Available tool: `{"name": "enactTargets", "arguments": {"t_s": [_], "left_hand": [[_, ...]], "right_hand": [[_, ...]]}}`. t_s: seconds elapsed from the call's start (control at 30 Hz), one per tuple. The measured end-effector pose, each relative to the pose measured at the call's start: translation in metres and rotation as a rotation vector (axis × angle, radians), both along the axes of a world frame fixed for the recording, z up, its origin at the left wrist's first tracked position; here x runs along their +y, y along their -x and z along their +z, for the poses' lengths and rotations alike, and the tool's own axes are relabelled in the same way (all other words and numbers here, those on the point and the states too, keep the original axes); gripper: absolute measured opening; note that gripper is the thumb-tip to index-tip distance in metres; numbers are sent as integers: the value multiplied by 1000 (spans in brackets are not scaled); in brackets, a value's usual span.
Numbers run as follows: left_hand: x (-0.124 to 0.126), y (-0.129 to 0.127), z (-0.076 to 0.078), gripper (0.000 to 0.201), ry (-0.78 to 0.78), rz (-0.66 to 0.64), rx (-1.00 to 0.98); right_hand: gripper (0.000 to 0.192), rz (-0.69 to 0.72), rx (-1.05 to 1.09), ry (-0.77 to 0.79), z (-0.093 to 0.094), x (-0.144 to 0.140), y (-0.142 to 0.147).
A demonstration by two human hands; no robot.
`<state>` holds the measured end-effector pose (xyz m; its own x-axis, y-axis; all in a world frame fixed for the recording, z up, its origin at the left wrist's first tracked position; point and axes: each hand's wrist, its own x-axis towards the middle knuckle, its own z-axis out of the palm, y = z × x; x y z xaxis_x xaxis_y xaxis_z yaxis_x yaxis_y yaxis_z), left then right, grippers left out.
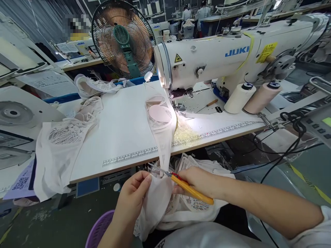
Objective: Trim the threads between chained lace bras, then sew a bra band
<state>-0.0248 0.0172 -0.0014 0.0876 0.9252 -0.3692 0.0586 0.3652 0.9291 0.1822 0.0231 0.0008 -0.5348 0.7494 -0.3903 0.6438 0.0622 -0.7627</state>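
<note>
Pinching a white bra (156, 199) just off the table's (124, 120) front edge, the left hand (136, 194) has its grip closed on the fabric; the right hand (198, 181) has its grip wrapped round orange snips (193, 190). Lower down, a purple basket (99, 227) stands by the left forearm, its contents hidden. A second bra (160, 119) drapes over the front edge. Well beyond the back edge, a grey bin (188, 32) holds heaped pale cloth (188, 23).
</note>
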Motion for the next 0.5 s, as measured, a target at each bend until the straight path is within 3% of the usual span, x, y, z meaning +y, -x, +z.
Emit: {"name": "enactTargets", "arguments": {"t_s": [0.2,0.33,0.5], "left_hand": [[-6,-7,9,25,-99,-154,74],[-7,-15,18,26,-121,-280,136],[-9,-19,21,23,-218,-413,250]], "right_hand": [[29,-213,338,-112,18,3,5],[26,-231,519,-55,8,3,21],[25,-211,505,-68,-2,2,24]]}}
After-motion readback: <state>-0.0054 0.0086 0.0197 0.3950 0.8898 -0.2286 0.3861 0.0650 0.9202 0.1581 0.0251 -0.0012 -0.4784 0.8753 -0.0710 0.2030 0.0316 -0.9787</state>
